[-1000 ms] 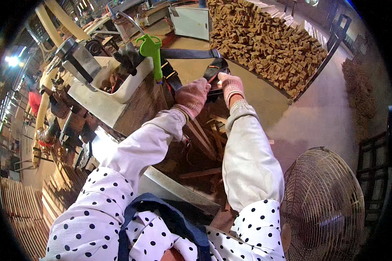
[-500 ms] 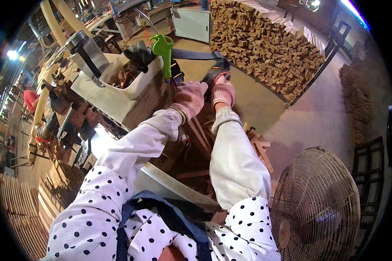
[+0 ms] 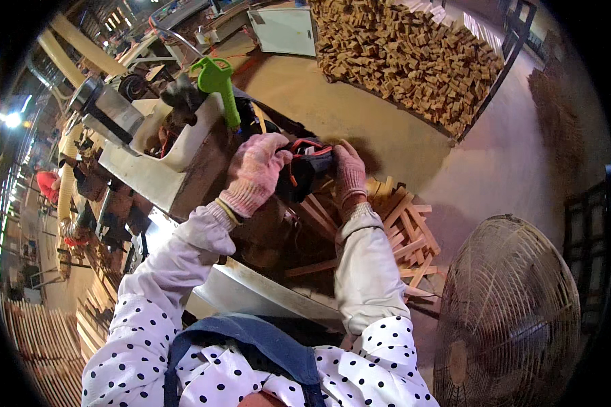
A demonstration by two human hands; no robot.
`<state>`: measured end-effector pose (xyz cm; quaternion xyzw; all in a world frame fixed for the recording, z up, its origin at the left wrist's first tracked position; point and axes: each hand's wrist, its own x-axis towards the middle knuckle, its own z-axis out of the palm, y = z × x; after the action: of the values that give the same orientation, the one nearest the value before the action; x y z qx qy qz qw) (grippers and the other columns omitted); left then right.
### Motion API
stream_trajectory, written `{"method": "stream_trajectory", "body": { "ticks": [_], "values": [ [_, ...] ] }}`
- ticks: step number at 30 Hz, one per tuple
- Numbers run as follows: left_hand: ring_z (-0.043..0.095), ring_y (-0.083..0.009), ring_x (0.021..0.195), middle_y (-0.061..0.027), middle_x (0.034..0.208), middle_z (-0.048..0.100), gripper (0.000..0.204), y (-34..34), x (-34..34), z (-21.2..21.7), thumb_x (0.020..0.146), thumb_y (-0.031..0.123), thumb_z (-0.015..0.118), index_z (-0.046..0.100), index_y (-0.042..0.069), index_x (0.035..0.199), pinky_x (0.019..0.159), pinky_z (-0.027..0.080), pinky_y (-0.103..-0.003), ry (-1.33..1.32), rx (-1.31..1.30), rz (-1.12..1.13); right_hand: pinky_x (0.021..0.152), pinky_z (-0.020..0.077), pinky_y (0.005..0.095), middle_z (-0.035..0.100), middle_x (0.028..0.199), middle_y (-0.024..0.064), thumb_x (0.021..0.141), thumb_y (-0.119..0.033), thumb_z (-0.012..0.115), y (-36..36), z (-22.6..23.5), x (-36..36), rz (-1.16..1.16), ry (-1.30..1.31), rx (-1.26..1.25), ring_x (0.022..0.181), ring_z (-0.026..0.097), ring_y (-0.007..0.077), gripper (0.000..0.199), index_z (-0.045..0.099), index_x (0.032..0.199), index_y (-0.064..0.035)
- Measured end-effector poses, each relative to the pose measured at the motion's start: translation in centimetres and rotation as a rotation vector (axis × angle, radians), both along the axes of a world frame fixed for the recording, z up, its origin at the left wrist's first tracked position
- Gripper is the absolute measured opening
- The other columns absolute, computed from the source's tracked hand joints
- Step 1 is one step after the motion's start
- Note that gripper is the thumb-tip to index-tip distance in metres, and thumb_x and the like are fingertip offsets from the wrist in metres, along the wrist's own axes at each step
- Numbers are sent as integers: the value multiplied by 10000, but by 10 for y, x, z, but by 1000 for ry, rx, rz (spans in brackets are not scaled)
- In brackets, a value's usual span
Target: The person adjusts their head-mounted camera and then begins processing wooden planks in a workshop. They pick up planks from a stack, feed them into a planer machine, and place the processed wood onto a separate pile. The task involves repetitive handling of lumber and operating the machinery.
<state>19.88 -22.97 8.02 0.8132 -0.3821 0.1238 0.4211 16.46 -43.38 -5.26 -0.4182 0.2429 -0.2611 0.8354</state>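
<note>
Both my hands wear pinkish knit gloves and hold a black, pouch-like thing with red edging [image 3: 308, 161] in front of my chest. I cannot make out its exact kind. My left hand [image 3: 256, 169] has its fingers closed on the thing's left side. On its right side, my right hand [image 3: 349, 169] grips the edge with thumb and fingers bent. Just beyond my left hand stands a green air blow gun [image 3: 217, 83], upright beside a white open bin [image 3: 190, 139]. A dark glove [image 3: 182, 102] lies over the bin's rim.
A clear bottle with a black strap [image 3: 108, 112] stands left of the bin. Loose wood offcuts [image 3: 411, 234] lie right of my right forearm, near a large wire-caged fan [image 3: 509, 312]. A big stack of wood blocks [image 3: 407, 57] fills the far right.
My hands have come nearer my body with the black thing between them. The dark strap that stretched across to my right hand no longer shows stretched out. The view has shifted.
</note>
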Motion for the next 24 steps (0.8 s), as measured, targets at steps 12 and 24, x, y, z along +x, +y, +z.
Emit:
{"method": "stream_trajectory", "body": {
  "ticks": [12,24],
  "values": [
    [655,-294,1115,-145,1211,661,315,43,-33,30,832,-112,651,688,42,1104,958,538,-354,-113,121,-196,825,517,314,705,1100,25,1045,-343,567,-2,-18,-37,524,-102,-218,961,619,150,478,593,1459,-104],
    [637,-355,1184,-155,1192,678,365,62,-42,47,771,-116,657,691,46,1097,1010,509,-414,-250,300,-200,969,552,306,724,1198,70,943,-89,674,11,18,-60,799,-198,214,1066,692,154,441,636,1371,12]
  ]
}}
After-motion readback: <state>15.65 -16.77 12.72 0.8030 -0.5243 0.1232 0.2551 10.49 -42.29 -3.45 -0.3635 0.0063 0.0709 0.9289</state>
